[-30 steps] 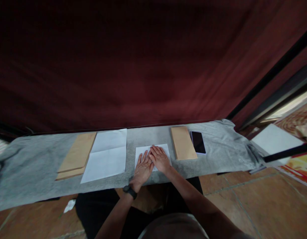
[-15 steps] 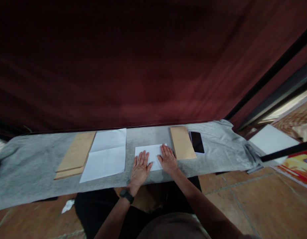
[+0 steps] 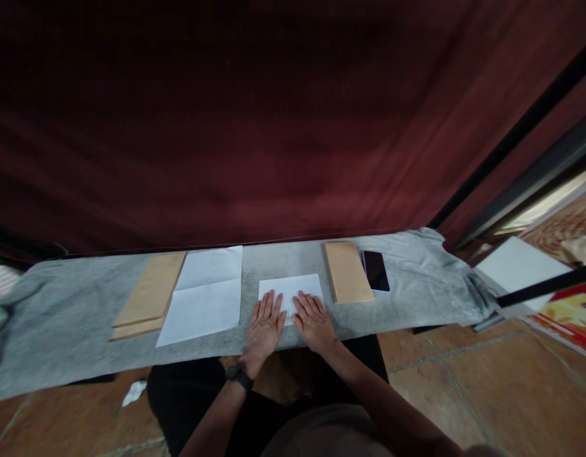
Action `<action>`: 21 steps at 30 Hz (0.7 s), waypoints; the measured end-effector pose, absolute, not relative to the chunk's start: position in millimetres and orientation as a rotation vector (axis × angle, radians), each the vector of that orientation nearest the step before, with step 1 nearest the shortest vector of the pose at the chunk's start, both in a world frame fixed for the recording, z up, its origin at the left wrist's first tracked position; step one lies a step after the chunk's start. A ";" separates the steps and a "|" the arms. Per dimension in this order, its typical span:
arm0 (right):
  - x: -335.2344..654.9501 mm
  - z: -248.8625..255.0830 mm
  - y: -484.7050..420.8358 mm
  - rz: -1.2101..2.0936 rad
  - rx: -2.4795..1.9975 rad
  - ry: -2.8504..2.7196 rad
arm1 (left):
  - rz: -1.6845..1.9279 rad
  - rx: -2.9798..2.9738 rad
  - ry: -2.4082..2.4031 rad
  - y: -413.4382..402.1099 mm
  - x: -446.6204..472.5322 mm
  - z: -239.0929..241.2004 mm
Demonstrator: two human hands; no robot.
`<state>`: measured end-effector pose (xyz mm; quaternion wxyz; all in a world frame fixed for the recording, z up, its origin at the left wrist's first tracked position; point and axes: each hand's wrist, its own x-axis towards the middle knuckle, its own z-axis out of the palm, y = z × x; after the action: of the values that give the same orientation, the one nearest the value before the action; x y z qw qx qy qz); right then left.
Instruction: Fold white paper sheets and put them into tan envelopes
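Observation:
A folded sheet of white paper lies flat in front of me on a grey cloth. My left hand rests palm down on its left part, fingers stretched out, a dark watch on the wrist. On the right part lies my right hand, also flat with its fingers spread. Both hands cover the sheet's near corners. To the left is a larger white sheet with a crease across it, beside brown envelopes stacked unevenly. A stack of brown envelopes lies right of my right hand.
A phone with a dark screen touches the cloth beside the right-hand stack. The grey cloth covers a narrow bench against a dark red surface. A white board and a black bar stand at the right. Crumpled tissue lies on the tiled floor.
My right hand has slid toward me and slightly left across the folded paper, uncovering its far right corner. My left hand has shifted slightly nearer to me.

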<state>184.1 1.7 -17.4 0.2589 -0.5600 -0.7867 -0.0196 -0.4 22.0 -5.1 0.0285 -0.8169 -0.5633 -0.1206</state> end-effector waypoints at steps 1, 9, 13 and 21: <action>190.7 -16.7 -0.7 -0.058 -1.524 -2.145 | -0.399 -2.509 -1.747 20.8 -2.3 -6.8; 216.4 -12.8 -15.6 -0.081 -1.546 -2.160 | -0.503 -2.433 -1.831 7.7 2.7 -10.7; 215.2 -13.7 -16.2 -0.088 -1.543 -2.173 | -0.446 -2.685 -1.622 4.8 36.8 -8.4; 215.4 -16.8 -14.6 -0.090 -1.547 -2.167 | -0.358 -2.736 -1.618 49.8 49.2 -8.8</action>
<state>215.4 -14.6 -16.8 0.2363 -0.5643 -0.7904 -0.0327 49.2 49.8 -8.8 -0.0287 -0.8550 -0.5057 -0.1118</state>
